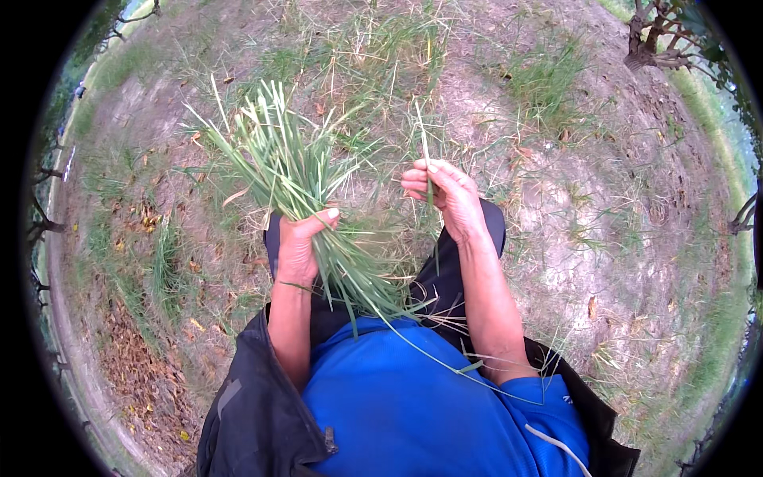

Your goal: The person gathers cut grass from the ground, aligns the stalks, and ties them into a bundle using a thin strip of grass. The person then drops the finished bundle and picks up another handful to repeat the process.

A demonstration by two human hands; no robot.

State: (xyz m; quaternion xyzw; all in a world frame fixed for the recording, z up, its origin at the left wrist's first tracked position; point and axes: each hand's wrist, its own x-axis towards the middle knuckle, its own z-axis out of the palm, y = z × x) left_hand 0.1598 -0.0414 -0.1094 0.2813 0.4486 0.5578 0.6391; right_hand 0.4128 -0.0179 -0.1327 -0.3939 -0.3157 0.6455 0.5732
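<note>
A thick bundle of long green grass (286, 161) is clasped in my left hand (301, 247), its pale cut ends fanning up and to the left. The leafy part of the bundle hangs down towards my lap, and one long stem trails over my blue shirt. Between thumb and fingers of my right hand (447, 191) is a grass stalk (424, 137), held upright to the right of the bundle and apart from it. Its lower blade dangles below the fingers.
Tufts of growing grass (548, 80) and loose blades cover the dirt ground. Brown dry leaves (143, 381) lie at lower left. A tree trunk with branches (647, 50) stands at the upper right, and more trees line the left rim. My knees are bent beneath my arms.
</note>
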